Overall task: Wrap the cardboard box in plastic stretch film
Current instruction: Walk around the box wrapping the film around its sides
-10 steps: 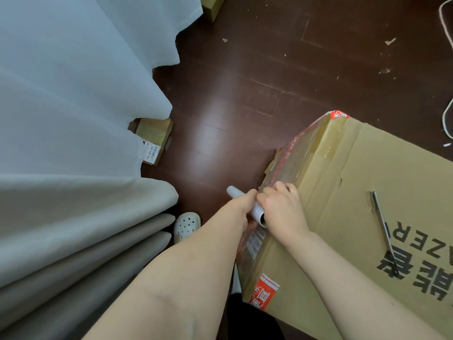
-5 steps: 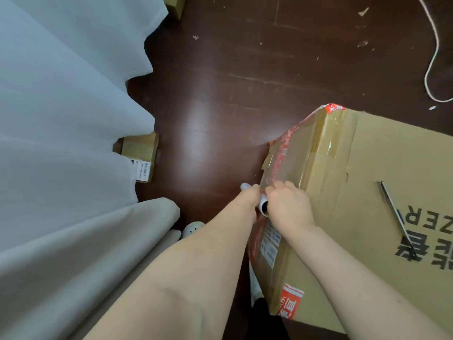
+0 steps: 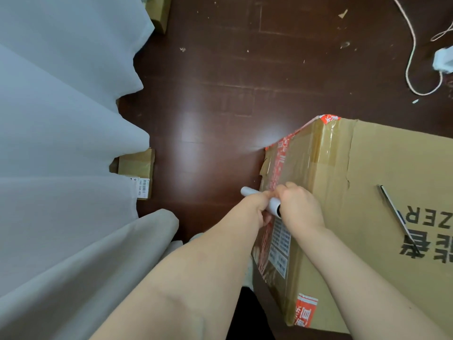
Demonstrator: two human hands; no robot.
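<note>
Both hands grip one white film roll (image 3: 263, 201) against the near left side of the cardboard box (image 3: 362, 217), which stands on the dark wooden floor (image 3: 215, 99): the left hand (image 3: 257, 208) is wrapped round the roll's middle, and the right hand (image 3: 297, 207) is curled over its open core end, fingertips pinching toward the box face. Compared with the view a second ago, the roll and both hands sit a little further along that side, toward the box's far left corner, where clear film already glistens over the red tape; the judgement is that the band is being laid along this face and that most of the box remains bare. Counted: one large box, one roll, two hands, one pen-like tool (image 3: 397, 217) lying on the box top to the right of the hands, two small cartons (image 3: 137, 173) on the floor left of the box, partly under the pale curtain (image 3: 61, 143), one cord (image 3: 414, 57) beyond the box's far edge. Whether the film is taut off the roll cannot be told
</note>
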